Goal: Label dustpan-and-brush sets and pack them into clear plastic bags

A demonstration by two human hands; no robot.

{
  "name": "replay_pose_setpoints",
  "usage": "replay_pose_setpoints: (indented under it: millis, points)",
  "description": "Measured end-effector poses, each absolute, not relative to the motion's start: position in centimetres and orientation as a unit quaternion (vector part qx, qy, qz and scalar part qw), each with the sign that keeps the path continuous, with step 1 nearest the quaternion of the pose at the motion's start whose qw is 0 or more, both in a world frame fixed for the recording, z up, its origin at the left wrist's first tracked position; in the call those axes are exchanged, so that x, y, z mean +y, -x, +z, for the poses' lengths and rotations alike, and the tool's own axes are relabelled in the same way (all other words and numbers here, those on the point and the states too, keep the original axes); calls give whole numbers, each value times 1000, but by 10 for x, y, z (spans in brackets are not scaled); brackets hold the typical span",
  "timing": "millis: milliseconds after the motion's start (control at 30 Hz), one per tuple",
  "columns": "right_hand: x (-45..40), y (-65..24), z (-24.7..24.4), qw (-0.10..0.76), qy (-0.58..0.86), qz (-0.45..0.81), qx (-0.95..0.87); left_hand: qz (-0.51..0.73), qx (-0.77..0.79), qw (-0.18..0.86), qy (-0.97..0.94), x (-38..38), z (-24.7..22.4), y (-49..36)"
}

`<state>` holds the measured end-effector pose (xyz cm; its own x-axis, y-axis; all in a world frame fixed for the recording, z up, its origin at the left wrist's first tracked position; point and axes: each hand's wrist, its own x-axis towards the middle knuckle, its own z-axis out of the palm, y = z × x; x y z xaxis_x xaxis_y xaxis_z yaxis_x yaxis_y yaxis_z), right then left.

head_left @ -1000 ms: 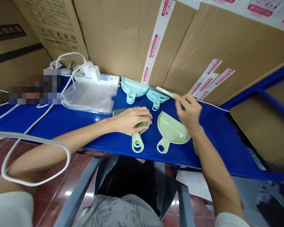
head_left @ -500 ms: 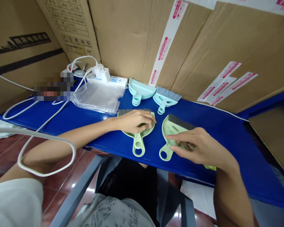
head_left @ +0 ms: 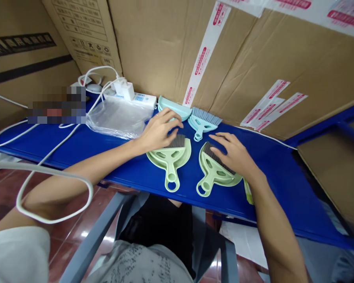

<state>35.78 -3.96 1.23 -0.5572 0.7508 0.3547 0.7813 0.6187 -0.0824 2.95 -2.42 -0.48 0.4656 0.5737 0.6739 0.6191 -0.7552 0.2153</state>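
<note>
On the blue table lie two light green dustpans, each with a green hand brush on it. Over the top of the left brush [head_left: 171, 157] and its dustpan [head_left: 188, 151] hovers my left hand [head_left: 160, 131], fingers apart and nothing in them. It partly covers a stack of light blue dustpans [head_left: 177, 107] behind. My right hand [head_left: 234, 154] is open above the bristles of the right brush [head_left: 214, 163], whose dustpan [head_left: 201, 169] tilts to the right. Light blue brushes [head_left: 203, 122] with grey-blue bristles rest beyond, between the two hands.
Clear plastic bags [head_left: 120, 118] lie at the left, before a white power strip [head_left: 146, 100] with chargers. A white cable [head_left: 56, 157] loops across the left side. Cardboard [head_left: 165, 51] stands along the back. A yellow-green item [head_left: 248, 192] lies by my right forearm.
My left hand has moved up and away from the left brush's handle. My right hand has let go of the right brush, which now lies in its dustpan, and moved up toward the bristles.
</note>
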Motion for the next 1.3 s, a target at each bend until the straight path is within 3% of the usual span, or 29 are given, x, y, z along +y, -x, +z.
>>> replay_pose_setpoints:
  millis: [267, 500, 833, 1300]
  points:
    - [-41, -325, -4, 100, 357, -35, -928, -251, -493, 63, 831, -8, -17, -19]
    - [-24, -330, -22, 141, 393, 30, -908, -312, -445, 22, 839, 6, -32, -16]
    - [-27, -330, -11, 177, 388, -15, -904, -287, -477, 51, 829, -8, -22, -26]
    - [-25, -328, -23, 154, 396, 55, -904, -285, -471, 57, 833, -13, -17, -29]
